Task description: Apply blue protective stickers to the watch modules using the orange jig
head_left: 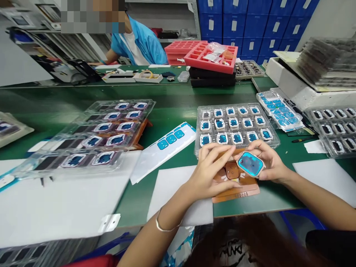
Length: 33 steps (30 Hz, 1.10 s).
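Between the thumb and fingers of my right hand [268, 161] is a watch-shaped case [251, 164] with a shiny blue film on its face, tilted toward me. My left hand [213, 168] is beside it, fingers spread, over an orange card [250, 189] with a dark rounded-square outline; its fingertips are close to the case, and I see nothing held in it. Just behind the hands lies a clear tray [275, 142] of similar blue-faced cases in rows. White sheets with blue rounded-square stickers [162, 148] lie to the left of the tray.
Stacked clear trays [151, 105] with blue-filmed pieces stand at left. White foam sheets [178, 189] lie along the front edge. At right are bagged blue stickers [279, 109] and another tray [333, 152]. Red trays [211, 63] and a person in blue [147, 40] are behind.
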### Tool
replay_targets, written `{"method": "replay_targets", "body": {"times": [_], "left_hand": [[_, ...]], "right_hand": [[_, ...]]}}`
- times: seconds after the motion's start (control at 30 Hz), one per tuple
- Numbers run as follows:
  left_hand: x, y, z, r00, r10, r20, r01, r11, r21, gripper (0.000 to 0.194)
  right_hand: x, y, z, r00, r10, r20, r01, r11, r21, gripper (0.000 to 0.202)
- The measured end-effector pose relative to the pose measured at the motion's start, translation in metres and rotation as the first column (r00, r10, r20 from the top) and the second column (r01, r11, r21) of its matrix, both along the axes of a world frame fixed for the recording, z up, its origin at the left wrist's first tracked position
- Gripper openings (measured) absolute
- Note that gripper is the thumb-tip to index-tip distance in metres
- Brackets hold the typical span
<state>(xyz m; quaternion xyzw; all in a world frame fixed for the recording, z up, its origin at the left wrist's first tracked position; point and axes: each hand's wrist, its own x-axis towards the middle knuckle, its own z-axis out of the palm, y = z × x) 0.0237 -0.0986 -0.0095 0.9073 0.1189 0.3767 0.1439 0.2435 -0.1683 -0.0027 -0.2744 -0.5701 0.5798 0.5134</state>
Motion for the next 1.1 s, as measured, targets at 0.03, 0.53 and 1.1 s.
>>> {"method": "replay_targets", "body": {"times": [0.03, 0.53, 1.1], "left_hand": [[-0.001, 0.000, 0.000, 1.000, 0.005, 0.003, -0.005, 1.000, 0.006, 0.078], [0.003, 0.006, -0.008, 0.999, 0.043, 0.003, -0.043, 0.998, 0.040, 0.045], [0.014, 0.044, -0.024, 0.852, 0.404, 0.334, -0.252, 0.875, -0.413, 0.031]], "right_hand": [[0.000, -0.001, 0.002, 0.997, 0.050, -0.063, -0.054, 0.996, -0.066, 0.054], [0.012, 0.004, -0.003, 0.995, 0.010, -0.099, -0.026, 0.986, -0.162, 0.054], [-0.042, 0.207, 0.025, 0.004, -0.631, 0.776, 0.006, 0.776, 0.631, 0.042]]}}
